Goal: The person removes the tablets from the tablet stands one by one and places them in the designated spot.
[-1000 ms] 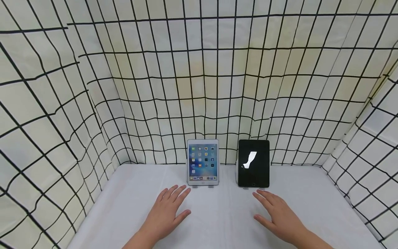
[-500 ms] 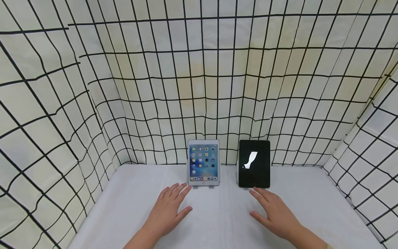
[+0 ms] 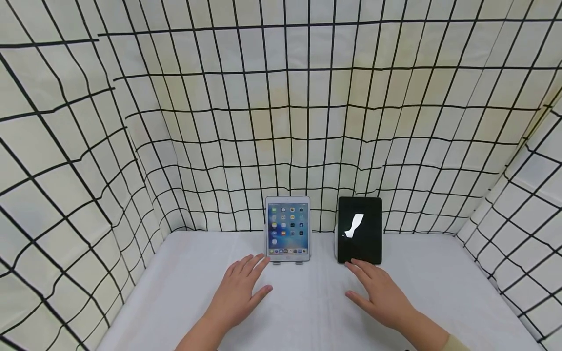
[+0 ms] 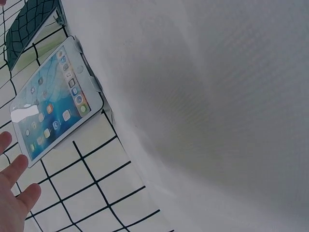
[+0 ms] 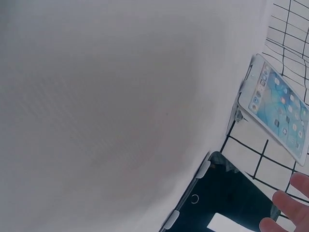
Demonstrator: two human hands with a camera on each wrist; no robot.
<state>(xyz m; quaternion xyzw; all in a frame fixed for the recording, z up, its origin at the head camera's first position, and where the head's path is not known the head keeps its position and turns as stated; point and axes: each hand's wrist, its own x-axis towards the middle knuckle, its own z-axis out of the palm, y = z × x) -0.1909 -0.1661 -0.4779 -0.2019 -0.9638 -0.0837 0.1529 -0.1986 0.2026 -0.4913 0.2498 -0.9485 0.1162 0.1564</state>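
A white tablet (image 3: pixel 288 229) with a lit screen of app icons leans upright on a stand at the back of the table. To its right stands a black tablet (image 3: pixel 360 231), its screen dark with a bright reflection. My left hand (image 3: pixel 239 295), fingers spread and fairly straight, hovers in front and to the left of the white tablet. Palm down, my right hand (image 3: pixel 381 297) is just in front of the black tablet, fingertips overlapping its lower edge in the head view; whether they touch cannot be told. Neither hand holds anything.
A white cloth covers the table (image 3: pixel 307 302). White curtain walls with a black grid (image 3: pixel 307 122) close in the back and both sides. Small stand lips (image 5: pixel 171 220) hold the black tablet's lower edge.
My right hand has moved left and a little forward, towards the black tablet's lower edge. My left hand has shifted slightly forward. Both tablets stay in place.
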